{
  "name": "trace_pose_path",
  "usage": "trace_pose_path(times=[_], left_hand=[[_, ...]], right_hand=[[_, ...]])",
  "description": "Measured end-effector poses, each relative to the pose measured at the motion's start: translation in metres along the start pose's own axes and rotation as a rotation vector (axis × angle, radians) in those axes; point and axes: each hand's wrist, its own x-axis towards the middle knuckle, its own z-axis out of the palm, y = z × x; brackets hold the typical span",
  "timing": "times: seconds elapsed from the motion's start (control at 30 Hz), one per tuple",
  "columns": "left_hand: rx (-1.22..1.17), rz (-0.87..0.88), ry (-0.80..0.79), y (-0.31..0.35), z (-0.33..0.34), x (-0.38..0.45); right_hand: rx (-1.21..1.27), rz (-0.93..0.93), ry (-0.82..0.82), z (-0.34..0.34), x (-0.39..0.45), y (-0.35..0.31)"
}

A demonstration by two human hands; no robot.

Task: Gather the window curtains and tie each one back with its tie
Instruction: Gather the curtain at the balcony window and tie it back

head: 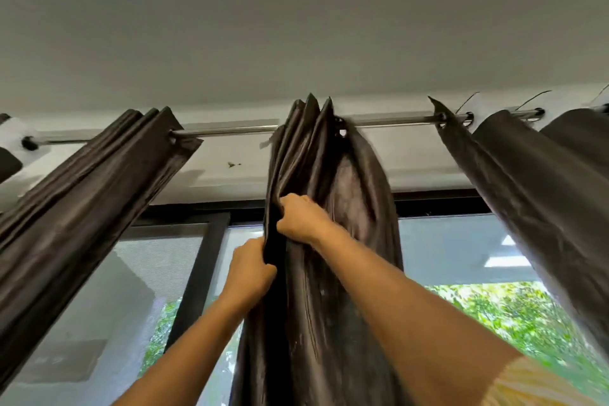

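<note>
A dark brown satin curtain point(342, 257) hangs bunched at the middle of a metal rod point(230, 130). My right hand point(301, 216) grips its folds high up, just below the rod. My left hand point(250, 269) grips the curtain's left edge a little lower. A second brown curtain point(82, 208) hangs gathered on the left of the rod. A third one point(534, 191) hangs on the right, spread more loosely. No tie is in view.
Behind the curtains is a window with a black frame point(201, 267) and a mesh screen; green foliage point(501, 313) shows outside. A grey wall and white ceiling run above the rod. White sheer fabric point(16, 132) hangs at the rod's far left end.
</note>
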Motion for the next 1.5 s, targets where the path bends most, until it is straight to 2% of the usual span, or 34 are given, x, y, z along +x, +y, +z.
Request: trace_pose_path(times=[0.07,0.13,0.2,0.3,0.33,0.4,0.5,0.6,0.83,1.0,1.13,1.27,1.43,1.5], left_hand=[[-0.010,0.005,-0.029,-0.003,-0.005,0.000],[-0.041,0.033,-0.073,-0.002,-0.003,0.000],[-0.054,0.060,-0.111,0.001,0.003,0.002],[-0.032,0.035,-0.189,0.008,0.012,0.008],[-0.025,0.026,-0.221,0.009,0.015,0.011],[-0.005,0.021,-0.260,0.010,0.018,0.014],[-0.033,0.051,-0.280,0.005,0.018,0.014],[-0.001,0.060,-0.263,-0.004,0.017,0.012],[0.015,0.110,-0.255,0.026,0.042,-0.001],[0.114,0.066,-0.219,0.035,0.054,-0.034],[0.194,0.056,-0.223,0.018,0.052,-0.097],[0.145,-0.014,-0.245,0.004,0.048,-0.172],[0.183,-0.124,-0.194,0.003,0.042,-0.260],[0.212,-0.178,-0.225,0.004,0.039,-0.288]], right_hand=[[-0.280,-0.007,0.119,-0.005,-0.002,0.014],[-0.434,0.109,0.264,-0.009,-0.008,0.038],[-0.302,0.302,0.308,-0.009,-0.014,0.059],[0.110,0.491,0.161,-0.007,-0.019,0.084],[0.210,0.494,0.095,-0.005,-0.019,0.088],[0.215,0.411,0.027,0.002,-0.016,0.084],[0.114,0.206,0.030,0.019,-0.003,0.053],[0.113,0.105,0.046,0.031,0.006,0.027],[0.176,0.146,0.044,0.026,-0.029,0.065],[0.259,0.119,-0.023,0.032,-0.081,0.067],[0.371,0.100,-0.067,0.059,-0.140,0.062],[0.287,0.099,-0.093,0.095,-0.204,0.051],[0.167,0.257,-0.106,0.108,-0.280,0.025],[0.160,0.299,-0.142,0.111,-0.310,0.014]])
